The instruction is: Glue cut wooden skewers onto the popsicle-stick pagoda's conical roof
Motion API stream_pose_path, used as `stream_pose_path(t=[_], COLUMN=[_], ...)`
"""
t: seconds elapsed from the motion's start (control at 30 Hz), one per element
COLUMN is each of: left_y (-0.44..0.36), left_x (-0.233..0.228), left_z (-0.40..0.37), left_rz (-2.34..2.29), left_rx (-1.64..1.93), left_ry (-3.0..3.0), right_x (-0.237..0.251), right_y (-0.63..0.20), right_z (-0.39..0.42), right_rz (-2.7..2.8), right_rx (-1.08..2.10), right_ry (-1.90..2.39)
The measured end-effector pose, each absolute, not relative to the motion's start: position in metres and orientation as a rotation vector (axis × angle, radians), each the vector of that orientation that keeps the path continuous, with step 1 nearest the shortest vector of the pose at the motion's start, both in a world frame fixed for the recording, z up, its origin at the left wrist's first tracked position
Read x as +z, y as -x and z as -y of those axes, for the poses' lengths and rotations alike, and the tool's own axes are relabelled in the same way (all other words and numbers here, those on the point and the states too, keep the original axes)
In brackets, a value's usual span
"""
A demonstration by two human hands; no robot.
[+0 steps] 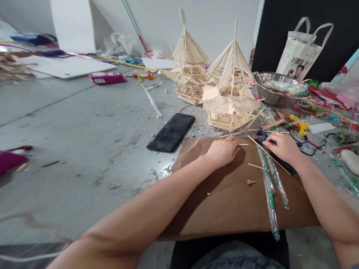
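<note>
A brown board [224, 201] lies across the person's lap. Near its front-right corner lie two clear wrappers [270, 194], with wood bits [250, 182] beside them. At the far edge, the left hand [223, 150] rests curled on the board, fingertips touching a short stick [243, 144]; whether it pinches the stick I cannot tell. The right hand [282, 146] sits at the far-right corner, fingers closed over blue-handled scissors [263, 135], a long stick [269, 155] running under it. Beyond the board's far-left corner lies a phone [171, 132]. Farther off stand two stick pagodas [228, 93] and a steel bowl [276, 89].
</note>
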State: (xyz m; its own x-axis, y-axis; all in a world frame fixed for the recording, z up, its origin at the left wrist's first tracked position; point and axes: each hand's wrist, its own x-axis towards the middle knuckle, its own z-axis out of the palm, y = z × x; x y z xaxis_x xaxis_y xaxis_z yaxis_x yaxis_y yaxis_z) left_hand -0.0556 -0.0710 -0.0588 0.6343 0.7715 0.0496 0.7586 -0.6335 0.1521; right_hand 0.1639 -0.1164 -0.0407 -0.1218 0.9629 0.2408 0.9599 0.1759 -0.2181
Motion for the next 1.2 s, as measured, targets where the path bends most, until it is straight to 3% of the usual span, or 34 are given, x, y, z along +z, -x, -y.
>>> stream_pose_path(t=[0.2,0.43,0.87,1.2], left_y=[0.056,0.032,0.035,0.037], left_x=[-0.058,-0.061,-0.064,-0.068], left_z=[0.051,0.033,0.025,0.025], left_rz=[-1.482,-1.385,-1.48,-1.467], left_rx=[0.276,0.132,0.27,0.179], left_ry=[-2.665,-2.709,-2.656,-2.711], right_x=[-0.049,-0.056,-0.057,-0.06], right_y=[-0.177,-0.168,-0.168,-0.166], right_z=[0.106,0.108,0.108,0.109], right_rz=[2.03,2.107,2.108,2.135], right_rx=[-0.047,-0.01,0.049,0.074], right_ry=[1.878,1.85,1.797,1.795])
